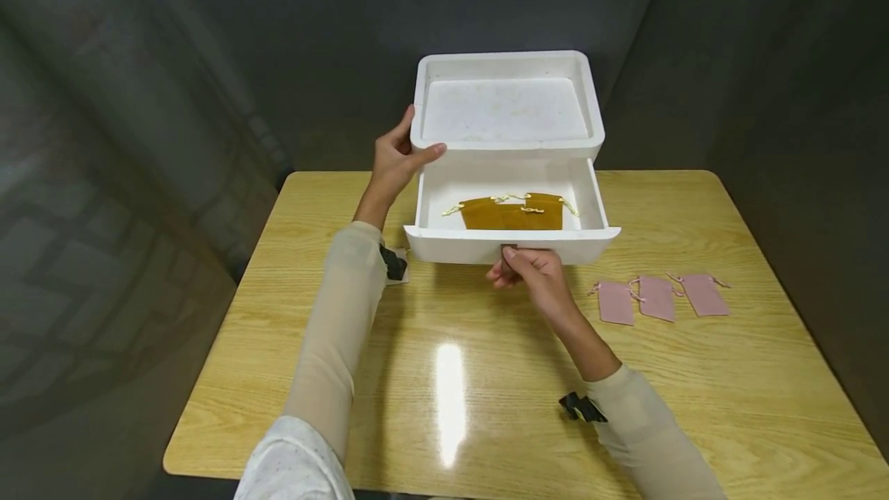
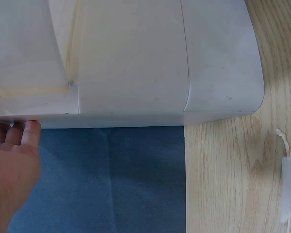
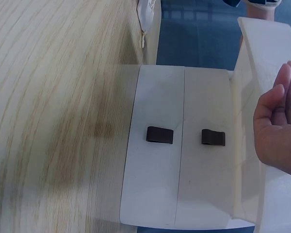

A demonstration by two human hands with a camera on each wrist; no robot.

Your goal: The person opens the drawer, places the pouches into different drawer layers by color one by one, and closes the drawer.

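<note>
Two hands engaged: the left hand [image 1: 394, 163] braces the white drawer unit [image 1: 509, 110] on the tabletop [image 1: 451, 376], fingers straight against its top edge, while the right hand [image 1: 531, 274] pinches the open upper drawer's [image 1: 512, 244] dark pull tab; recommend holding the unit steady and moving the drawer level and straight.

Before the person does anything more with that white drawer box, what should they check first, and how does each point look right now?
1. Left hand steadies the white drawer box at its left side: ok.
2. Right hand is at the drawer front, by its dark pull tab: ok.
3. Drawer is open: ok.
4. Brown pouches lie flat inside, below the rim: ok.
5. Three pink pouches lie on the table, apart from the drawer: ok.
6. Firmness of the right hand's grip: cannot tell.
</note>
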